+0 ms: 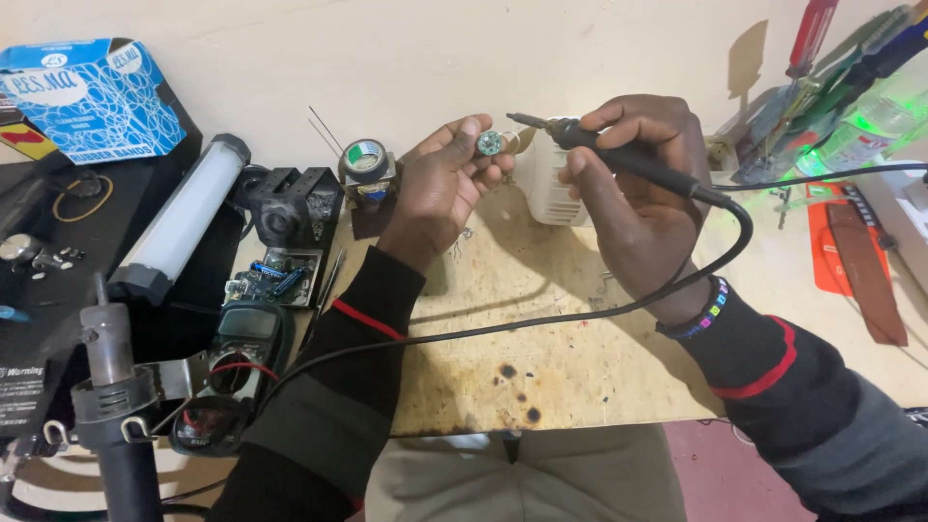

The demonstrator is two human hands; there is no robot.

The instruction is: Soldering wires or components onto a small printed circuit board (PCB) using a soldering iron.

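Note:
My left hand (440,184) pinches a small round green circuit disc (489,144) between thumb and fingertips, held up above the bench. My right hand (638,184) grips a black soldering iron (619,155) like a pen, its metal tip (517,120) pointing left and stopping just right of the disc. The iron's black cable (541,319) loops down from my right wrist and runs left across the scorched wooden bench (541,358).
A solder spool (367,159) and a black holder (290,203) stand behind my left hand. A white tube lamp (184,217), a multimeter (242,338), a small circuit board (271,278) and a hot-air tool (111,387) lie left. A white adapter (546,188) and screwdrivers (822,58) sit right.

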